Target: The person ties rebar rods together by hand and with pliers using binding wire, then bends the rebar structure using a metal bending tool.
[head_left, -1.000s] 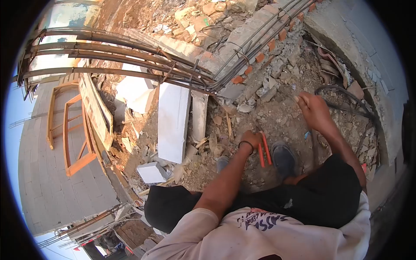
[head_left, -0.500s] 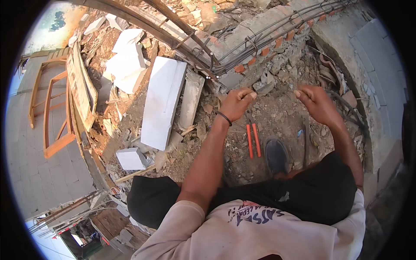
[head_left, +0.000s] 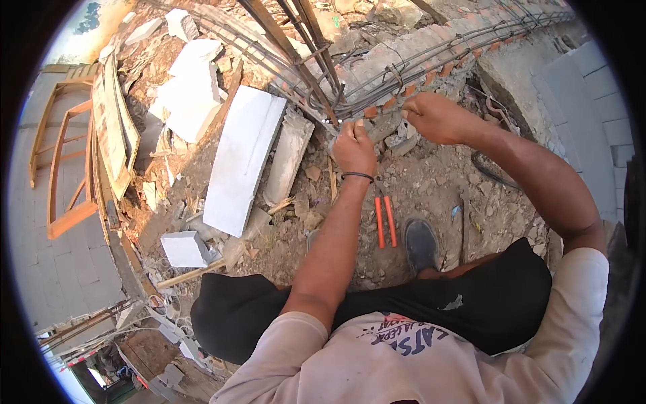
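My left hand [head_left: 355,148], with a dark band at the wrist, is closed in a pinch close to the tied ends of the steel reinforcing bars [head_left: 377,94]. Whatever sits between its fingers is too small to make out. To the right, my right hand [head_left: 437,118] is also closed, thumb against the curled fingers, in front of the brick edge. What it grips is likewise hidden. A pair of red-handled pincers [head_left: 386,222] lies on the dirt below my hands, beside my dark shoe [head_left: 421,246].
A long white block [head_left: 243,161] and a rough concrete piece [head_left: 289,158] lie on the left, with a smaller white block [head_left: 185,249] below. Wooden frames [head_left: 70,161] lean farther left. A metal rod [head_left: 464,225] lies right of the shoe. Grey block wall [head_left: 592,114] stands at right.
Both hands have moved forward, toward the bars. My right hand has swung left, closer to my left hand, with its elbow now raised outward. The view has shifted slightly.
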The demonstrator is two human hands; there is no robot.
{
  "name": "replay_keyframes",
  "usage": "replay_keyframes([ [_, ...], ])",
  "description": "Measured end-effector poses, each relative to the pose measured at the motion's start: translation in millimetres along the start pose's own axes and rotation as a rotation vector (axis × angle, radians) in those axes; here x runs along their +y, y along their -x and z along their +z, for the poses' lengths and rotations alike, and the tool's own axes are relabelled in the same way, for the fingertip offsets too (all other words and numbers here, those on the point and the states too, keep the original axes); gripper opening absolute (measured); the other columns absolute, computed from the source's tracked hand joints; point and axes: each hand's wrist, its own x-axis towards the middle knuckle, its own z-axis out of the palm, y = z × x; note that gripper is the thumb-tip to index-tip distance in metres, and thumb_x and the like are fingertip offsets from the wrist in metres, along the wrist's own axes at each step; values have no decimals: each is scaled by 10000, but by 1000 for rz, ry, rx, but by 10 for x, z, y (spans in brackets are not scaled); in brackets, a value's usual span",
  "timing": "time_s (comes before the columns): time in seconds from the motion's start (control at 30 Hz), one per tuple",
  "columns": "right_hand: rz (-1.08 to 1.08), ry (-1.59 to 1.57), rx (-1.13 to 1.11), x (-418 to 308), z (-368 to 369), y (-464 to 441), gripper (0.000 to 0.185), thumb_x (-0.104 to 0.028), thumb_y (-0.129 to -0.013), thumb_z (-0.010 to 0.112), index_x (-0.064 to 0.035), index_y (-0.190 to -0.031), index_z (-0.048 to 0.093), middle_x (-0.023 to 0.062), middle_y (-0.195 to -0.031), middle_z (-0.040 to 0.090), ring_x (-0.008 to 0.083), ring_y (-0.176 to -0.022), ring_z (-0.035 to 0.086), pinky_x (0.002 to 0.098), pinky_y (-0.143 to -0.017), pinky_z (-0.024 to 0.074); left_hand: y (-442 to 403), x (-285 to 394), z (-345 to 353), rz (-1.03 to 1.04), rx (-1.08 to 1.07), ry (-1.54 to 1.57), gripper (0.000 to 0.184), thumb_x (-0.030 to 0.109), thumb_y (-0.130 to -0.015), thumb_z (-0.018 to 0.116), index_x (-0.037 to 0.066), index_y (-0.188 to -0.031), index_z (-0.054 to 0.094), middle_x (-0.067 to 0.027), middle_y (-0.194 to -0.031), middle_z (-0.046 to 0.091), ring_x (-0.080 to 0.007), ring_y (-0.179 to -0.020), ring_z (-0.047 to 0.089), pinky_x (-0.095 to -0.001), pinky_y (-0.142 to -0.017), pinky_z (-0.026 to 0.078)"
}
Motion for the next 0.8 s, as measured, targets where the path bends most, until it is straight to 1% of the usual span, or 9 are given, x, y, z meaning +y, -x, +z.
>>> replay_keyframes([
  [0.07, 62, 135, 67, -59, -85, -79, 272, -200, -972, 491, 36, -893, 601, 239, -825, 628, 415, -817, 624, 501, -746, 473, -12, -19, 29, -72, 1, 65, 266, 222, -958, 613, -36, -896, 614, -172, -633, 598, -280, -499, 547, -410, -506, 419],
  [0.13, 106, 272, 123, -78, -211, -175, 278, -187, -958, 477, 35, -895, 632, 261, -888, 663, 433, -893, 644, 520, -782, 486, 9, -72, 82, -343, -85, 280, 377, 238, -984, 590, -49, -1225, 546, -106, -666, 638, -156, -506, 548, -326, -486, 433],
  [0.17, 132, 287, 233, -65, -286, -202, 290, -202, -960, 475, 34, -889, 627, 260, -891, 664, 434, -889, 645, 523, -776, 487, 27, -105, 112, -352, -76, 283, 377, 238, -984, 590, -49, -1225, 546, -106, -666, 638, -156, -506, 548, -326, -486, 433],
  [0.23, 177, 237, 370, 6, -316, -287, 283, -218, -956, 476, 13, -882, 621, 246, -861, 666, 435, -857, 645, 532, -761, 487, 47, -78, 124, -383, -155, 430, 620, 255, -1002, 568, -49, -1466, 292, -78, -716, 658, -102, -526, 552, -260, -485, 442],
  [0.37, 165, 166, 405, 76, -129, -565, 249, -204, -944, 485, -12, -877, 630, 234, -825, 666, 433, -831, 646, 535, -759, 486, 33, 124, 114, -517, -142, 612, 655, 222, -1014, 535, -28, -1511, 190, -120, -799, 675, -130, -534, 571, -273, -494, 469],
  [0.43, 30, 180, 304, 98, -74, -715, 227, -191, -928, 498, -26, -848, 631, 228, -813, 667, 423, -805, 652, 529, -726, 493, 6, 98, 167, -536, -111, 867, 620, 193, -1034, 476, 22, -1527, 141, -146, -909, 687, -150, -548, 589, -303, -510, 501],
  [0.57, -5, 335, 177, 17, -311, -934, 236, -191, -974, 496, -15, -926, 644, 215, -819, 647, 427, -802, 629, 519, -738, 484, -8, 221, 207, -607, -108, 978, 578, 187, -1047, 428, 87, -1536, 137, -151, -966, 687, -166, -576, 595, -343, -569, 538],
  [0.63, -153, 551, 231, -20, -404, -1006, 155, -140, -926, 548, -38, -911, 664, 182, -834, 670, 381, -816, 664, 490, -738, 518, -59, 238, 201, -732, -32, 1092, 535, 192, -1051, 403, 132, -1529, 170, -151, -1011, 675, -189, -663, 614, -387, -669, 560],
  [0.8, -261, 708, 317, -165, -380, -1052, 92, -65, -830, 620, -54, -893, 687, 148, -859, 697, 329, -854, 699, 445, -729, 559, -184, 179, 219, -852, 17, 1219, 496, 188, -1052, 374, 158, -1518, 208, -169, -1141, 612, -231, -828, 602, -452, -830, 545],
])
